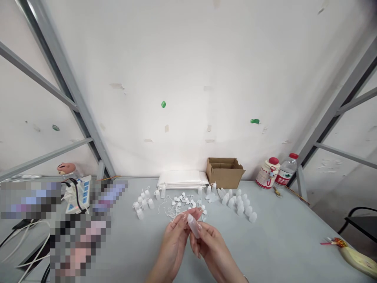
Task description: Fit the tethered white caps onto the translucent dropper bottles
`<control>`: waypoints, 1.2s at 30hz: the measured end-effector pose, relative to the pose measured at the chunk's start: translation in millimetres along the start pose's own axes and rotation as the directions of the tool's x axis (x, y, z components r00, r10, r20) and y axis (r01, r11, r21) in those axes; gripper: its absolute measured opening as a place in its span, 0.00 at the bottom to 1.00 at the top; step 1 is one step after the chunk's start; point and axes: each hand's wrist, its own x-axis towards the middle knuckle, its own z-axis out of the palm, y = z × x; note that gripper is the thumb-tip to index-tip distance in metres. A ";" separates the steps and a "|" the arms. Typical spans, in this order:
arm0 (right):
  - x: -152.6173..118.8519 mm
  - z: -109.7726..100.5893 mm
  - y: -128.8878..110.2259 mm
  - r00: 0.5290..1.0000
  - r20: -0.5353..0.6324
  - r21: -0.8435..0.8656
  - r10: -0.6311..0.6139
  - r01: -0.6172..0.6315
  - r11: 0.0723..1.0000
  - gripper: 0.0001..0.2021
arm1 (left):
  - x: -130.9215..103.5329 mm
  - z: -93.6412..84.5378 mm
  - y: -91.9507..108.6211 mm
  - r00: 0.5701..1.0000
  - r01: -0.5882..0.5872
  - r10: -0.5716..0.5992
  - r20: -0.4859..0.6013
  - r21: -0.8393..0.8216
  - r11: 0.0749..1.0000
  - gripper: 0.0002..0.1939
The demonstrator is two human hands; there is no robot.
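A small translucent squeeze bottle [193,227] is tilted in front of me, its neck toward the upper left. My right hand [209,240] is closed around its body, thumb along the side. The fingers of my left hand [176,239] are closed at the bottle's neck; whether they also hold a small part is hidden. Just beyond my hands lies a loose pile of white caps with strap loops [185,200]. Capped bottles [144,202] stand in a group on the left. On the right are several frosted bottles without visible caps [240,206].
Behind the bottles are a stack of white flat sheets [182,180] and an open cardboard box [226,179]. A red-lidded jar [267,173] and a water bottle [286,171] stand back right. Left are a power strip [84,194] and cables. A yellow item [359,261] lies right.
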 end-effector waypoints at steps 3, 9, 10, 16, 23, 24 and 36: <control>-1.1 -0.7 -0.6 0.985 -0.119 -0.233 -0.122 0.092 0.968 0.16 | 1.6 -1.5 -1.2 0.999 -0.032 0.032 -0.003 0.007 0.999 0.16; -3.1 -5.3 6.2 0.937 -0.199 -0.487 -0.289 0.161 0.858 0.14 | -5.0 6.6 4.4 0.997 -0.064 0.068 -0.024 0.148 0.987 0.11; -3.4 -5.9 7.7 0.929 -0.195 -0.511 -0.315 0.178 0.841 0.14 | -6.6 7.7 4.9 0.998 -0.062 0.065 -0.011 0.145 0.987 0.11; -5.5 -10.5 15.3 0.878 -0.198 -0.609 -0.435 0.237 0.757 0.12 | -11.3 5.6 0.5 0.992 -0.032 0.029 0.124 0.021 0.999 0.15; -6.4 -9.9 17.6 0.772 -0.135 -0.683 -0.621 0.381 0.623 0.09 | -9.8 7.6 -3.0 0.993 0.040 -0.029 0.115 -0.092 0.995 0.14; -6.2 -9.6 17.6 0.752 -0.109 -0.698 -0.650 0.408 0.589 0.09 | -9.6 7.9 -3.4 0.992 0.043 -0.032 0.119 -0.097 0.994 0.14; -4.4 -15.5 24.9 0.580 0.186 -0.844 -0.793 0.508 0.174 0.16 | -4.7 5.6 -12.5 0.992 0.099 -0.081 0.101 -0.183 0.978 0.13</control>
